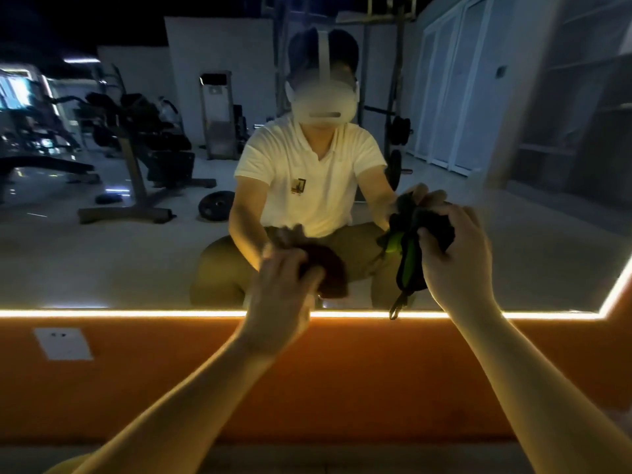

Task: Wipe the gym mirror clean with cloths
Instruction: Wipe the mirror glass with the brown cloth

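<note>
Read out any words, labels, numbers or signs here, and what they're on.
None can be read.
The small printed patch on the white shirt, reflected in the mirror: too blurred.
The grey panel on the tall white machine reflected behind: too blurred.

Two hands: left hand point(280, 295) and right hand point(455, 254). Two cloths, one per hand: red cloth point(330, 268) and black-green cloth point(407, 265). One mirror point(136, 261). One light strip point(136, 313) along its lower edge. One socket plate point(63, 343) on one orange wall point(342, 371). In reflection: one person point(307, 172), one headset point(323, 104), one weight plate point(214, 205) on the floor; machines too dim to count.
</note>
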{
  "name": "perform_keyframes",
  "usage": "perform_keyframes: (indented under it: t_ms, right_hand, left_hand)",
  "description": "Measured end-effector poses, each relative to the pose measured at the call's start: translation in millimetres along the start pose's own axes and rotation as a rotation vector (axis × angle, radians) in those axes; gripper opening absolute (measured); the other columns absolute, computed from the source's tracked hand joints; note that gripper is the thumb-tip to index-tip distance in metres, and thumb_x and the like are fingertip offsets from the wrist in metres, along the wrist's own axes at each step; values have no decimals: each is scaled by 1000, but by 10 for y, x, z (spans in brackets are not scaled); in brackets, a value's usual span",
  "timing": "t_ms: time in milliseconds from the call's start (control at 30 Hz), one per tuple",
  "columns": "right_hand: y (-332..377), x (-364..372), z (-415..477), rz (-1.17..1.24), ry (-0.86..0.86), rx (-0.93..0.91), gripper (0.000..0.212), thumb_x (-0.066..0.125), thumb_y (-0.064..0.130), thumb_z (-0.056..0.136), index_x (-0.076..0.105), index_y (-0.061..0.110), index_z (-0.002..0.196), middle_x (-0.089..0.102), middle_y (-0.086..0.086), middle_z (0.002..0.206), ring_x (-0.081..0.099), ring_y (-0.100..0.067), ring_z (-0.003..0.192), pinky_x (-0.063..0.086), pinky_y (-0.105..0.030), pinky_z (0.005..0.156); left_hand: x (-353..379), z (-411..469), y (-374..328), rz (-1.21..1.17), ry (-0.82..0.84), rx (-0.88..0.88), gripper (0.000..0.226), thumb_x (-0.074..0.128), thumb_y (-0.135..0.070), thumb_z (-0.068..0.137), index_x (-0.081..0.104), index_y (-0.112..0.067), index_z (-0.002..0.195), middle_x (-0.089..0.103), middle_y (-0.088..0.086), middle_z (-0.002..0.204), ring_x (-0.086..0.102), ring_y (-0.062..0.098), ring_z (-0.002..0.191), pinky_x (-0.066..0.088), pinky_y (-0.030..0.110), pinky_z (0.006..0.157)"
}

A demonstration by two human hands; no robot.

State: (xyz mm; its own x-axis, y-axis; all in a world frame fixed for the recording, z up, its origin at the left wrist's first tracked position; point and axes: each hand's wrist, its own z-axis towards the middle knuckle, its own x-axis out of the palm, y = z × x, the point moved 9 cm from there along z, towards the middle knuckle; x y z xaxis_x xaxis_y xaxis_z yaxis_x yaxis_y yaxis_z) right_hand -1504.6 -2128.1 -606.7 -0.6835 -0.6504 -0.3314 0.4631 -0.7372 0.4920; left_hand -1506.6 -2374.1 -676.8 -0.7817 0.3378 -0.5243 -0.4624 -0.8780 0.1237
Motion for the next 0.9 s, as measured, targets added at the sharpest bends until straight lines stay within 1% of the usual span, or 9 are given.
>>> perform_keyframes:
  t_ms: [100,200,367,433,500,567,667,767,900]
  right_hand:
    - [-7,80,31,25,-23,-18,21,62,6,96,61,7,116,56,-3,115,49,8,88,34,3,82]
    - [-26,142,45,62,-2,-42,21,62,8,97,59,11,118,54,-1,118,49,12,96,38,0,82]
    - [-110,70,30,29,58,-102,21,62,10,97,60,11,117,48,7,116,51,-3,95,38,-6,78]
    - [-228,-20,46,8,62,-102,20,63,10,96,60,11,116,49,6,115,49,-1,95,38,-7,78]
    - [-361,-106,76,26,50,-68,20,63,10,95,60,11,114,51,3,114,49,-2,95,40,-10,80]
    - [-438,-143,112,63,47,-41,20,63,11,94,59,12,114,54,-1,113,51,-4,95,42,-13,81]
    - [-385,-123,136,84,29,-78,20,64,8,94,59,10,113,53,-2,116,49,6,91,39,-2,81]
    - [-310,-73,130,114,-19,-138,20,65,5,94,60,8,113,47,6,116,51,13,94,41,-3,80]
    - [-300,24,116,153,-41,-180,20,62,14,96,59,11,116,52,-3,122,57,-6,87,55,-28,71]
  left_hand:
    - [-495,-45,853,100,-106,-286,41,75,-12,85,59,-9,123,52,25,125,50,40,112,46,46,89]
    - [-638,-109,1038,61,-199,-441,36,70,-7,91,58,-5,125,51,25,123,50,40,108,42,36,86]
    - [127,-25,-114,-78,-134,-121,46,65,-19,94,55,-14,138,50,17,130,54,36,114,55,41,84]
    - [503,-39,-598,-106,-77,-9,52,61,-22,91,51,-19,142,47,15,129,55,41,115,60,50,81]
    - [750,-108,-938,-118,-47,75,52,64,-21,90,54,-20,140,46,13,131,50,39,120,62,50,82]
    - [842,-160,-1094,-101,-11,167,49,65,-21,90,58,-20,139,46,11,131,48,33,120,62,47,85]
    - [667,-58,-955,-19,-5,270,55,68,-22,88,53,-21,141,47,10,126,50,26,111,57,41,86]
    - [149,252,-428,101,-148,155,57,66,-26,90,48,-22,144,46,14,126,48,29,113,46,42,91]
    - [-630,633,567,205,-356,-285,49,52,-26,101,50,-13,149,52,23,121,47,37,108,40,43,89]
